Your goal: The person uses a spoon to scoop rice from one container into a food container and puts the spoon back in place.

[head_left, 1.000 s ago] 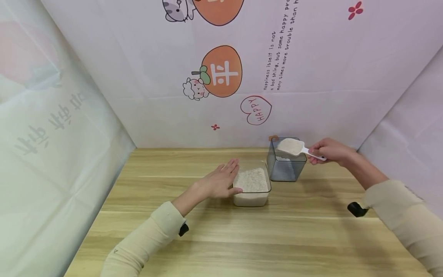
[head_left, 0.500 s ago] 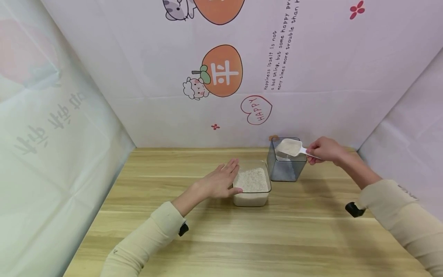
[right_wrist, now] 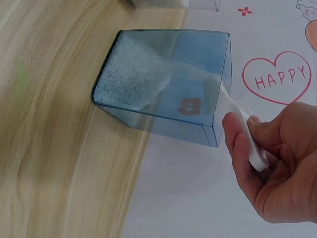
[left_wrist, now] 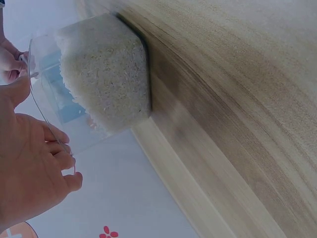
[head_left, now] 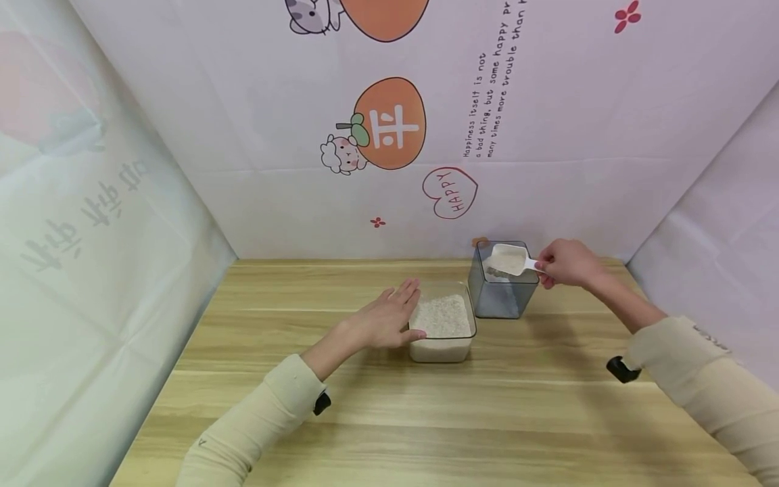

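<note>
My right hand (head_left: 569,262) grips the handle of a white scoop (head_left: 508,260) holding rice. The scoop's bowl is over the mouth of a blue-tinted clear square container (head_left: 502,301). Inside that container, rice (right_wrist: 130,74) is heaped at the bottom, and a faint pale stream shows under the scoop in the right wrist view. To its left stands a clear container (head_left: 441,352) partly filled with rice (left_wrist: 106,69). My left hand (head_left: 386,319) rests on this one's rim, fingers extended along the left side and thumb at the front corner.
Both containers stand near the back of a wood-grain table (head_left: 426,426). A white printed sheet (head_left: 292,135) rises behind them, and pale sheets hang at the left and right sides. Black devices sit under both wrists.
My right hand has moved slightly left with the scoop, whose bowl has tilted down over the blue container. The rice in the scoop has lessened. My left hand has stayed still.
</note>
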A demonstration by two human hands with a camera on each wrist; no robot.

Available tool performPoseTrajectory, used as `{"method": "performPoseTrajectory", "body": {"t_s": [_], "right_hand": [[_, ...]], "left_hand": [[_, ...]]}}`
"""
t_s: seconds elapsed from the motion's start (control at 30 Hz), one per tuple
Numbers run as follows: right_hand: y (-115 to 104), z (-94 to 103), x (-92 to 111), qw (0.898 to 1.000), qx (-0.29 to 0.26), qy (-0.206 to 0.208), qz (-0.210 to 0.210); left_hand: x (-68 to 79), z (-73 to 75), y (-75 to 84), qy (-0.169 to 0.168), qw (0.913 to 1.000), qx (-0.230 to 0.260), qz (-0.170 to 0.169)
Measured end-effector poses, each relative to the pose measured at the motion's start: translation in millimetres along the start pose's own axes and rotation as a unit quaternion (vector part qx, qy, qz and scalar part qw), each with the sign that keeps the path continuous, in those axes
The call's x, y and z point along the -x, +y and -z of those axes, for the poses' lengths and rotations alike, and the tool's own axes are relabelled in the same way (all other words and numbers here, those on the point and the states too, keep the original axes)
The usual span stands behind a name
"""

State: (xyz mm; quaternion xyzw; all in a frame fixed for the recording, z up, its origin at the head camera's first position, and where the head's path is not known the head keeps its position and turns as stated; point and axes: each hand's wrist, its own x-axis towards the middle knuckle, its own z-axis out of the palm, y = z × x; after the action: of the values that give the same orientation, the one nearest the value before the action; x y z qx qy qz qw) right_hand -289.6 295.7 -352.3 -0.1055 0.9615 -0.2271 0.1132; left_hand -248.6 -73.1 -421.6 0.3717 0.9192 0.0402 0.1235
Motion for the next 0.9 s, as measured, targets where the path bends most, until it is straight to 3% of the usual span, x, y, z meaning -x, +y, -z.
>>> {"method": "performPoseTrajectory", "body": {"t_s": [0.23,0.53,0.8,0.9], "right_hand": [[-9.5,-3.4,3.4,0.994,0.102,0.032,0.005],[-15.7,-9.0,9.5,0.984,0.160,0.070,0.028],[-16.0,-15.1,12.3,0.960,0.245,0.115,0.067],[-15.0,-18.5,15.7,0.946,0.284,0.131,0.081]], "left_hand": [[1.4,1.8,0.2,0.002,1.0000,0.001,-0.004],[0.8,-0.3,0.9,0.002,1.0000,0.006,-0.005],[0.2,-2.7,-2.8,0.004,1.0000,0.008,-0.003],[-1.3,-3.0,-3.6,0.006,0.9999,0.005,-0.007]]}}
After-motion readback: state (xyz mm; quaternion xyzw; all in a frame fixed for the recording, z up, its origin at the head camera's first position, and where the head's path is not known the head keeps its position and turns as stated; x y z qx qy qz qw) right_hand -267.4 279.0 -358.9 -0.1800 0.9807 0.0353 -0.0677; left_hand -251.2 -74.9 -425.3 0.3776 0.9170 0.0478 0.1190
